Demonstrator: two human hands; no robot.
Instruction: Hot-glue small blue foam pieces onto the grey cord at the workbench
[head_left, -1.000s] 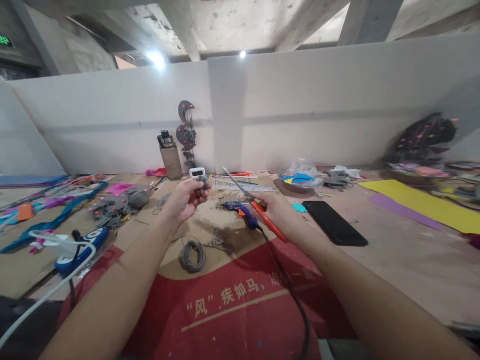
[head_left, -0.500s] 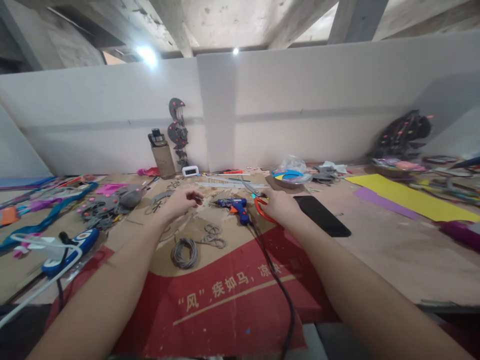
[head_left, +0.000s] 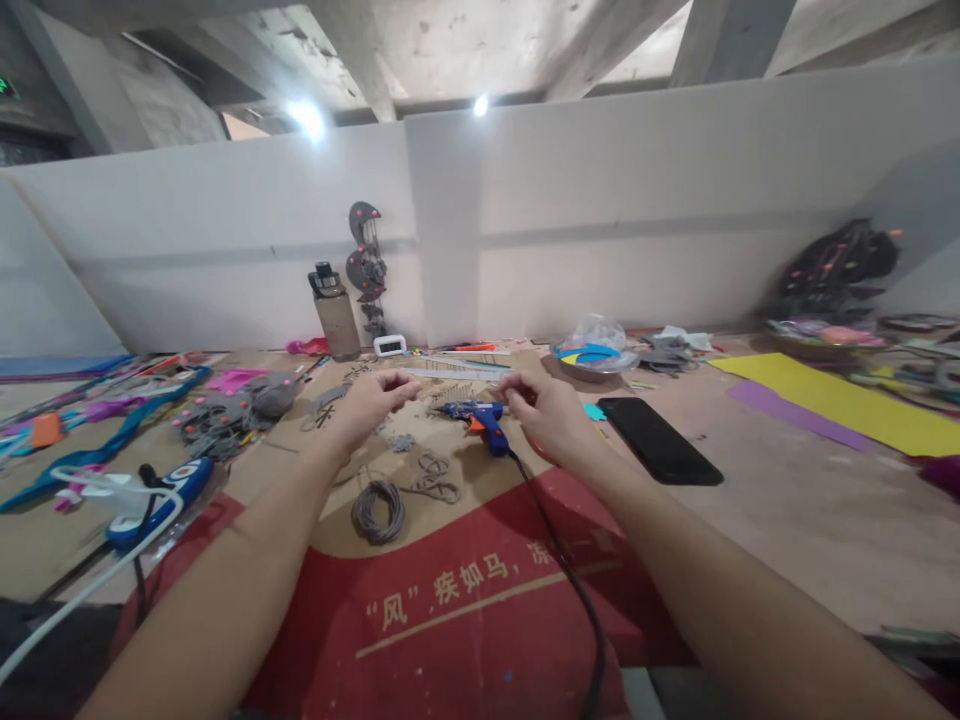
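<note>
Glue gun (head_left: 491, 428) lies just left of the right grip (head_left: 549, 415).

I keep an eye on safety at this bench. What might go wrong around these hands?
The glue gun lies between the left hand and the right hand. If it is hot, which the picture cannot show, it might burn either one.

Its black cable trails toward the person, so a forearm could catch it and drag the gun.

The loose grey cord beside the coil might tangle.
</note>
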